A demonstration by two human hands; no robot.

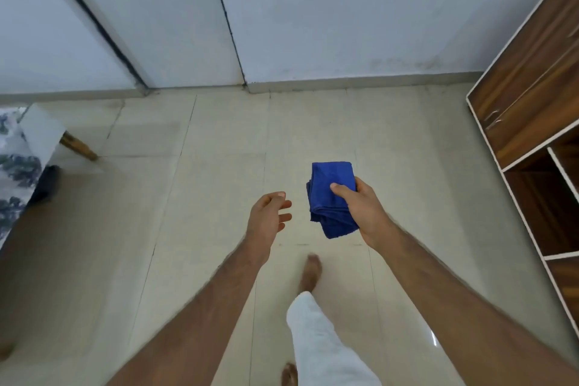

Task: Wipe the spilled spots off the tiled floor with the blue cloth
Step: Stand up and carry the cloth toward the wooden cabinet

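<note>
Fingers (340, 189) of the right hand (365, 213) grip the folded blue cloth (329, 197), held above the tiled floor (188, 229), long axis pointing toward the far wall. Left hand (269, 216) hovers beside it, relaxed, empty. No spots discernible.

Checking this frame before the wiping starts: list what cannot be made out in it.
- Spilled spots: none distinguishable on the tiled floor in the head view; too faint or small.
- Right hand fingers: hidden behind the folded blue cloth; only the thumb shows.
- Wooden cabinet: cut off by the right edge.
- Bare foot: blurred.
</note>
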